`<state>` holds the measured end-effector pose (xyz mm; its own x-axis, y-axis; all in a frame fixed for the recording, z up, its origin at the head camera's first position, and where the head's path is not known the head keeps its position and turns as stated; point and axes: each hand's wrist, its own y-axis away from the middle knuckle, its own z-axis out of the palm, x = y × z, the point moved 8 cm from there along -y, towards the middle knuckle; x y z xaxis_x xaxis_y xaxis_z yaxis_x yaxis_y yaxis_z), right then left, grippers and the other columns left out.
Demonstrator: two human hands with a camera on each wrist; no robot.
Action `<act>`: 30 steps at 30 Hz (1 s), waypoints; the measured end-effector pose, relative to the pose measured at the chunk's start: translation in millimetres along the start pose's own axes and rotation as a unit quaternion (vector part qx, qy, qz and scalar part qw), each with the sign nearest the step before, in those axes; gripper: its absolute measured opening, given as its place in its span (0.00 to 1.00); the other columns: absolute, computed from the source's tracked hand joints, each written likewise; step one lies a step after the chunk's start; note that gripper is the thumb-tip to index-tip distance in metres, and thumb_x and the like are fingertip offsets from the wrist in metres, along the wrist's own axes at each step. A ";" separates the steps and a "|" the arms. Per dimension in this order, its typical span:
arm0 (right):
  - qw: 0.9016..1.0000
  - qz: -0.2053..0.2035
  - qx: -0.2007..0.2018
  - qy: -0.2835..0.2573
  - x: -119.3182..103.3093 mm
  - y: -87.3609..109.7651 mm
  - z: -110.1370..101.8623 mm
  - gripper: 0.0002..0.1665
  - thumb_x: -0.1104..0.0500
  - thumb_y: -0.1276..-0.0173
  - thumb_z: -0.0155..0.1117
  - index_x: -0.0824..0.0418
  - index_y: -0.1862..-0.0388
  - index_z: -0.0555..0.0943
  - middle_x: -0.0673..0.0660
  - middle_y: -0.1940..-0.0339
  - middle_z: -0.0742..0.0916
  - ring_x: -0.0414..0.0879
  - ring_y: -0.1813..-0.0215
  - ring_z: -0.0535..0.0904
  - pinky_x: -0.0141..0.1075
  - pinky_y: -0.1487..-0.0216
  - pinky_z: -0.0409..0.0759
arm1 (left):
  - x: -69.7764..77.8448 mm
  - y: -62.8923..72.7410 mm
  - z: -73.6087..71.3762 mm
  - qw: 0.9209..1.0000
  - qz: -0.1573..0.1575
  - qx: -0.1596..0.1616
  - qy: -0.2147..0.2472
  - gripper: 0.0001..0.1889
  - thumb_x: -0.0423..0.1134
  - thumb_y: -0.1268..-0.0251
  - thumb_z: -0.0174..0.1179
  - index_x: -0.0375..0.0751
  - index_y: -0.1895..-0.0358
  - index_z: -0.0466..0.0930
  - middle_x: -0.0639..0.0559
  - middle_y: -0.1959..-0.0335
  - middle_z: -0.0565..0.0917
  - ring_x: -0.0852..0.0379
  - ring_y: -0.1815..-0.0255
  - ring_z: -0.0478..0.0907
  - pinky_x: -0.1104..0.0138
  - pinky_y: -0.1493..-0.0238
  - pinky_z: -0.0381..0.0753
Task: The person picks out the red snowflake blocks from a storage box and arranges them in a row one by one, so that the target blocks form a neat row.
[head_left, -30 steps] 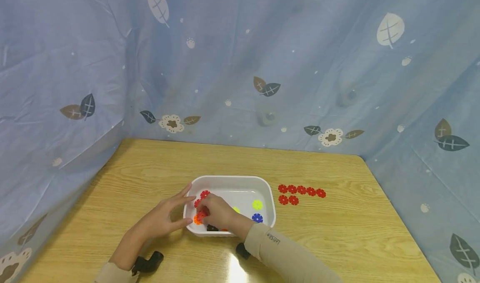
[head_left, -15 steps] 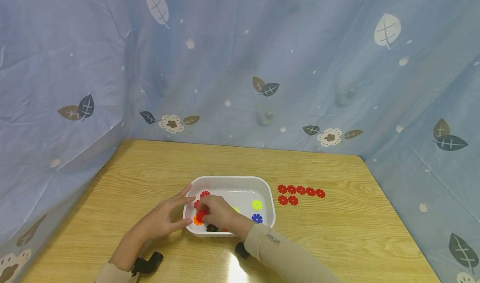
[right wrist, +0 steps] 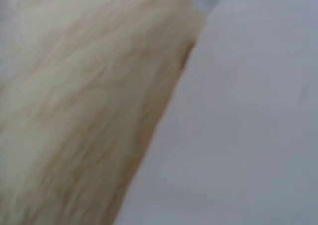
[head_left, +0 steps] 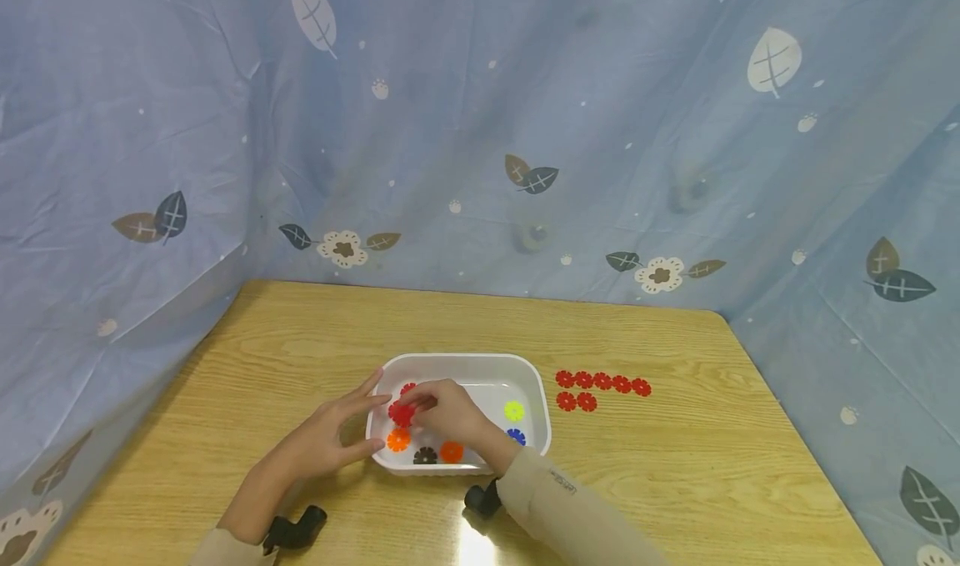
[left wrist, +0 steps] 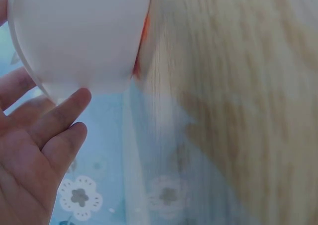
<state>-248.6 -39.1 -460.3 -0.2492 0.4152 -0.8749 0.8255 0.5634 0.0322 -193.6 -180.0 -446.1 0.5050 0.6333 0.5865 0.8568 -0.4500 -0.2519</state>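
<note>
In the head view my left hand (head_left: 330, 433) is at the left end of a white plastic tray (head_left: 487, 373), with fingers and thumb spread against its rim. The left wrist view shows two fingertips against the tray's outer wall (left wrist: 84, 36). My right hand (head_left: 453, 416) reaches inside the tray, thumb and fingers apart, right at overlapping red snowflake discs (head_left: 402, 417). Another red disc lies just behind them, partly covered by the fingers. Nearer the front are an orange disc (head_left: 398, 440), a black disc (head_left: 425, 456) and a second orange disc (head_left: 452, 452).
A yellow disc (head_left: 514, 411) and a blue disc (head_left: 516, 437) lie in the tray's right part. To the right, red discs (head_left: 602, 381) form two rows on the wooden table (head_left: 675, 466). A patterned blue curtain (head_left: 465, 132) hangs behind and at both sides.
My right hand has shifted back and right, its fingers spreading. The red disc at its fingertips moved off the orange disc onto another red one. The front orange disc is uncovered. My left hand stays put.
</note>
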 end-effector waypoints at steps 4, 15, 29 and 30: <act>0.999 0.013 0.006 -0.051 -1.3 6.4 -9.5 0.15 0.69 0.42 0.64 0.61 0.55 0.85 0.54 0.59 0.87 0.41 0.61 0.80 0.28 0.58 0.80 | 0.1 0.8 0.9 1.000 -0.006 -0.003 -0.002 0.30 0.50 0.41 0.63 0.42 0.36 0.73 0.45 0.24 0.55 0.39 0.30 0.62 0.42 0.38 0.68; 0.985 0.007 0.060 -0.163 -1.4 44.8 -71.4 0.18 0.67 0.39 0.65 0.67 0.49 0.80 0.62 0.52 0.84 0.44 0.55 0.80 0.29 0.56 0.80 | 0.5 -0.4 1.8 1.000 -0.004 -0.002 -0.013 0.30 0.49 0.40 0.63 0.40 0.36 0.72 0.41 0.25 0.55 0.37 0.31 0.61 0.41 0.38 0.67; 0.954 0.050 0.214 -0.205 58.2 103.2 -159.8 0.24 0.68 0.40 0.64 0.72 0.44 0.75 0.49 0.58 0.83 0.41 0.55 0.78 0.27 0.55 0.81 | -0.1 -0.6 1.2 1.000 -0.017 -0.009 -0.015 0.32 0.54 0.40 0.61 0.41 0.35 0.71 0.44 0.24 0.54 0.39 0.29 0.61 0.42 0.37 0.67; 0.950 0.057 0.223 -0.210 64.2 106.6 -164.7 0.24 0.68 0.39 0.64 0.72 0.43 0.75 0.48 0.59 0.83 0.41 0.55 0.78 0.27 0.56 0.81 | 0.3 -0.8 1.1 1.000 -0.015 -0.008 -0.014 0.31 0.53 0.40 0.61 0.41 0.36 0.71 0.44 0.24 0.54 0.39 0.30 0.61 0.43 0.37 0.67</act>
<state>-260.0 165.2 -433.4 0.0019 0.0809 -0.9967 0.9908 0.1345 0.0128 -194.0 -178.7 -446.6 0.4819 0.6642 0.5715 0.8699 -0.4407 -0.2213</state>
